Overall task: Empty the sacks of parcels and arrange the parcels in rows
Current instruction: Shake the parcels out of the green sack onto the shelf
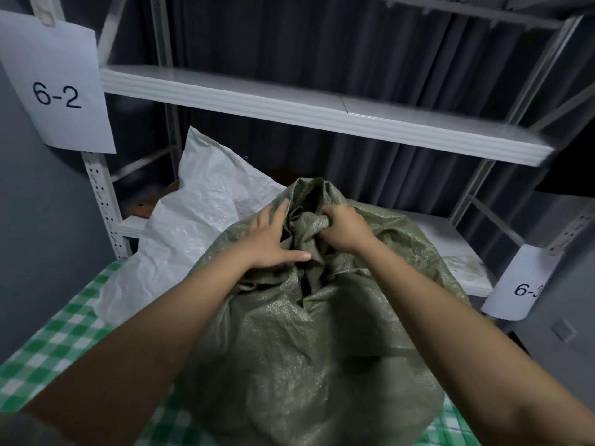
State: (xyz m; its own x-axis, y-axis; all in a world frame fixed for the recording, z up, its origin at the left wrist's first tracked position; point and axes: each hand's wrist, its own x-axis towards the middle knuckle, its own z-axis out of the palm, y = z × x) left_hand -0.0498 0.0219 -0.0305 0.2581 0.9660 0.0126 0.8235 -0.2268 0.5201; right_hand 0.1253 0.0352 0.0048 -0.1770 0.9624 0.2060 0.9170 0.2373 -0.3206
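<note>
- Your right hand [346,227] grips the bunched neck of the green sack [309,333]; its fingers are curled into the gathered fabric, which bulges out just left of the knuckles.
- Your left hand [273,241] lies flat on the same sack, just left of that bunch, fingers straight and slightly spread, thumb stretched out toward the folds at the centre.
- The green sack stands full and rounded on the green-and-white checked cloth [54,346], directly under both hands, its mouth puckered between them.
- One white sack [196,220] lies crumpled behind and to the left, touching the green one.
- That makes two sacks in view; no parcel shows.
- Two white shelf boards [322,107] cross behind.
- Two paper labels hang on the uprights: "6-2" [58,88] on the left, a partly cut-off "6-3" [521,284] on the right.
</note>
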